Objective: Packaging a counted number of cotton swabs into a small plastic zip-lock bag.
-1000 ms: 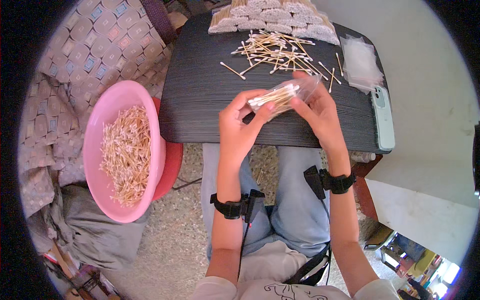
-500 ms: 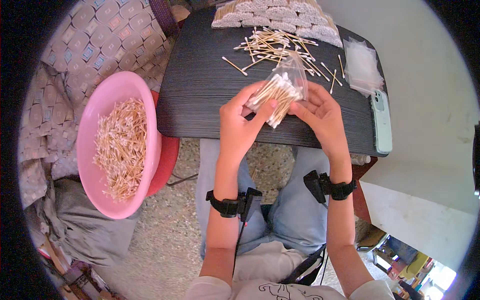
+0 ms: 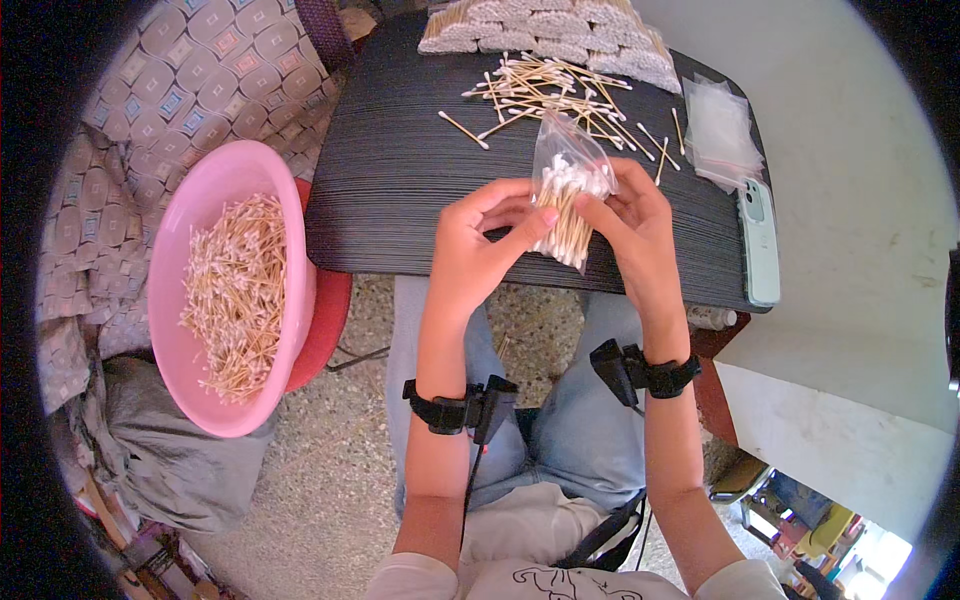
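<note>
Between my two hands is a clear plastic bag of cotton swabs [image 3: 568, 212], held over the near edge of the black table. The swabs stand nearly upright in it, and the bag's top part sticks up loose above them. My left hand [image 3: 495, 222] pinches the bag's left side, thumb across the front. From the right, my right hand [image 3: 632, 220] grips it, its thumb on the swabs and its fingers behind. The fingertips at the back are partly hidden. Just beyond the bag lies a loose heap of cotton swabs [image 3: 550, 92].
Filled swab packs [image 3: 560, 35] are stacked at the table's [image 3: 380, 180] far edge. Flat clear bags [image 3: 718, 135] and a pale green phone [image 3: 760, 245] lie at the right. A pink tub [image 3: 165, 290] of swabs sits on a red seat [image 3: 325, 340] at left.
The bag has turned from a slant to nearly upright, and its swabs now stand straighter. Both hands still hold it, with my right hand slightly shifted left.
</note>
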Demonstrator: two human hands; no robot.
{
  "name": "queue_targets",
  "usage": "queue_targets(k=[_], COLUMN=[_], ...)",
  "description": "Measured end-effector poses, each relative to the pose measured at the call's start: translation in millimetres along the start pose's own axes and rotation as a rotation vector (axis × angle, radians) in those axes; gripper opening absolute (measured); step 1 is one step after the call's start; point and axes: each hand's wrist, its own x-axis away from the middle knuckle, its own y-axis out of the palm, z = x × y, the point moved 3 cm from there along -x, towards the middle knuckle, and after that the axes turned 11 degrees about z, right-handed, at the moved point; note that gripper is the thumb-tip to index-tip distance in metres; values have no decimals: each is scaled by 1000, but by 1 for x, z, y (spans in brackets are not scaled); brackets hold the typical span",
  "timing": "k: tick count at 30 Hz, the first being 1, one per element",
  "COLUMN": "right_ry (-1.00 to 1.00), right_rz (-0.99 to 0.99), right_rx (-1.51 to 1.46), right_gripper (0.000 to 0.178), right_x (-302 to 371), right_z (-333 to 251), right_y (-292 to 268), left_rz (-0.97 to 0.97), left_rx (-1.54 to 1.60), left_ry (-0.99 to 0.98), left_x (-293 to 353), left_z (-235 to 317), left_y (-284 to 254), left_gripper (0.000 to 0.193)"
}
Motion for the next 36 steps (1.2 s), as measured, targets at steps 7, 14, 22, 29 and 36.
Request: queue_targets(k=[7, 14, 22, 29, 36], right_ry=[-29, -14, -150, -21, 43], right_rz=[-36, -38, -107, -169, -101], right_rx=[61, 62, 127, 3, 42], right_gripper=[30, 40, 39, 33, 34], right_x=[-3, -7, -8, -3, -5], right_z=[3, 9, -3, -3, -2], right_y=[5, 7, -1, 2, 0], left_rz=[-67, 141, 219, 237, 206], left_rx=[-123, -473, -283, -99, 28], left_ry=[79, 441, 350, 248, 116], left_x=[1, 7, 6, 4, 4], left_z=[-1, 7, 1, 3, 1], left_y=[2, 18, 15, 17, 12], left_gripper=[30, 28, 22, 12, 11])
